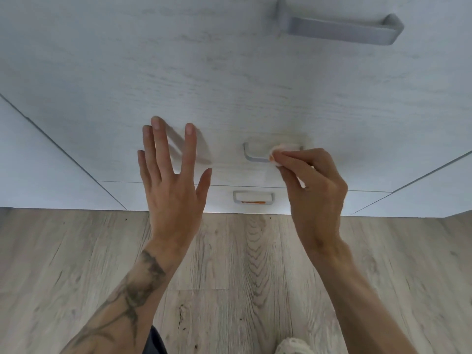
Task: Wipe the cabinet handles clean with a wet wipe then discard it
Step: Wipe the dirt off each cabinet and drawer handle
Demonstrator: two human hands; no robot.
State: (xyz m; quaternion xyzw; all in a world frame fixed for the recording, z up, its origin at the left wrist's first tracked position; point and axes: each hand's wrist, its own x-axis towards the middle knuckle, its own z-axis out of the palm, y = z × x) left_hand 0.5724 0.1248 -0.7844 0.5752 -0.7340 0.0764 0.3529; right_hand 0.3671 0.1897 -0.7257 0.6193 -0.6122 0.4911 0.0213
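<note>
A white cabinet front (229,85) with three grey metal handles fills the upper view. My right hand (314,190) pinches a small white wet wipe (281,149) and holds it against the right end of the middle handle (251,154). My left hand (171,180) is spread flat, fingers straight, with its fingertips touching the drawer front left of that handle. The top handle (342,28) is large at the upper right. The bottom handle (252,198) sits just above the floor with an orange streak showing in it.
Light wood-look flooring (242,277) runs below the cabinet. Neighbouring cabinet doors (38,162) flank the drawers on both sides. A pale knitted thing (291,347) shows at the bottom edge, by a dark bit of clothing (155,341).
</note>
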